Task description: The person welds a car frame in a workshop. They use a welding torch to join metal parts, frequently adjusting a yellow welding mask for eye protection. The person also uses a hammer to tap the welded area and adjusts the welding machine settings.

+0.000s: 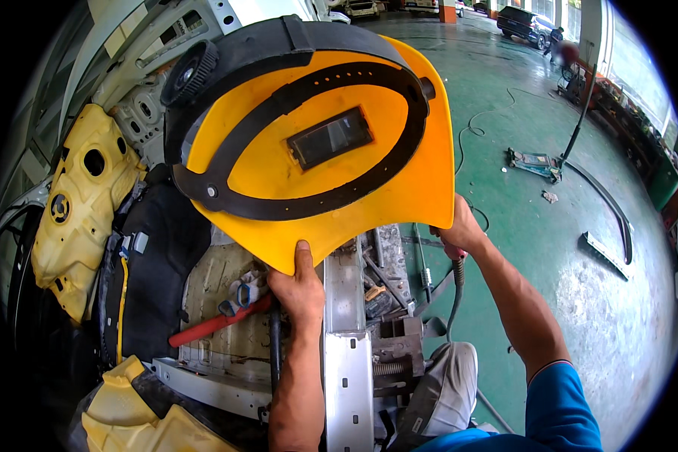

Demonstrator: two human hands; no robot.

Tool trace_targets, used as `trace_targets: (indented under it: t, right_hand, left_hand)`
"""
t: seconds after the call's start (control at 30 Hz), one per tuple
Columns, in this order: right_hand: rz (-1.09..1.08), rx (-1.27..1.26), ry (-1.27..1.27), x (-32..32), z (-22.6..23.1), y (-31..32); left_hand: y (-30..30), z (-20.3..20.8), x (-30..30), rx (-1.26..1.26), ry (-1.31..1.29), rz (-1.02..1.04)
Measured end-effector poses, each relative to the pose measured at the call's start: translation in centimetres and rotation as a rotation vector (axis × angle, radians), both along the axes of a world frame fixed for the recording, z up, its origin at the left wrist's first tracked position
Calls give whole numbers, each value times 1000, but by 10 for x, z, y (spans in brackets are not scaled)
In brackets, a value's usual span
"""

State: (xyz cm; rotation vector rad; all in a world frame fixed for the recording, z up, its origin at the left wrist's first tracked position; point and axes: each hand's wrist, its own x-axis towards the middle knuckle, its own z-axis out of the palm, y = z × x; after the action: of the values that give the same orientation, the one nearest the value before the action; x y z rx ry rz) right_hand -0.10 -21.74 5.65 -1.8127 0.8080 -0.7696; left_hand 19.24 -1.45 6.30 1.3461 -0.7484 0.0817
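Note:
A yellow welding helmet [339, 181] hangs inside out toward me, its black headband and small dark window showing. My left hand [297, 286] pinches its lower edge, thumb on the inner face and fingers hidden behind. Behind the helmet's right edge, my right hand [465, 227] is closed around the reddish handle of a welding torch [455, 252], from which a ribbed grey cable runs down. The helmet hides the torch's front end. Below my left hand lies a silver metal rail [348, 377]. Left of that hand are a grey-blue work glove [242, 294] and a red bar [217, 325].
Yellowish moulded parts [83, 203] and black lining [158, 264] stand at left in a stripped vehicle body. A metal clamp block [399, 343] and loose tools sit beside the rail. On the green floor at right are a floor jack [536, 163], a curved strip [606, 200] and cables.

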Motion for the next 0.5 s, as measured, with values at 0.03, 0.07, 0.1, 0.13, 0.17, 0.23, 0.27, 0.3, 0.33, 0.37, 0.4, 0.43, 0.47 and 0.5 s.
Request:
trace_targets:
  t: [0.03, 0.07, 0.1, 0.13, 0.17, 0.23, 0.27, 0.3, 0.33, 0.37, 0.4, 0.43, 0.47, 0.5]
  right_hand:
    - [0, -3, -2, 0, 1, 0]
    - [1, -11, -4, 0, 1, 0]
    - [2, -19, -6, 0, 0, -1]
    - [3, -27, -8, 0, -1, -2]
    - [5, -24, -8, 1, -1, -2]
    - [10, -17, -7, 2, 0, -1]
    - [9, -13, -8, 2, 0, -2]
    - [9, -10, -9, 2, -1, -2]
    - [8, -7, -10, 1, -1, -3]
    - [-5, -12, 6, 2, 0, -2]
    - [-19, -17, 22, 2, 2, -1]
    - [-33, -23, 38, 2, 3, -1]
    - [-29, -12, 41, 3, 5, 1]
    - [-24, -1, 44, 3, 7, 2]
  left_hand:
    - [0, -1, 1, -1, -4, -1]
    - [0, -1, 1, -2, -8, -1]
    - [0, -1, 1, -3, -11, -2]
    - [0, -1, 1, -5, -11, -1]
    - [0, -1, 1, -6, -10, 1]
    - [0, -1, 2, -3, -14, 3]
    - [0, -2, 2, 2, -19, 2]
    - [0, -3, 3, 6, -23, 1]
    - [0, -2, 2, 18, -9, 2]
    - [2, -1, 0, 30, 6, 4]
    - [2, -1, -1, 42, 20, 5]
    - [3, -4, 4, 65, -7, -18]
    - [2, -7, 6, 48, 6, -22]
    - [2, -9, 7, 31, 18, -26]
